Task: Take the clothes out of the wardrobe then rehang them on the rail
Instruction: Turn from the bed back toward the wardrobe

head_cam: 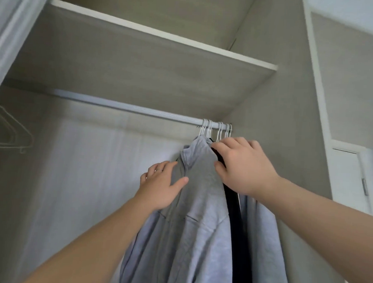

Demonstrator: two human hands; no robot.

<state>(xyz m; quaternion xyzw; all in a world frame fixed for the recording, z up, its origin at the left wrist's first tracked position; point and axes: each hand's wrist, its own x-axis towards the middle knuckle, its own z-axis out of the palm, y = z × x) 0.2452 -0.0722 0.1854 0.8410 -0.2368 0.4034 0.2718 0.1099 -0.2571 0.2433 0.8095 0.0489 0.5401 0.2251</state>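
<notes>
Reaching to the rail's (123, 106) far right end, I am pinching the grey top's (198, 195) left shoulder with my left hand (160, 187) while my right hand (244, 167) is curling over the black garment (232, 199) beside it. I am judging the cloth soft and light, so the stiff white hangers (208, 130) are looking the surer hold.
</notes>
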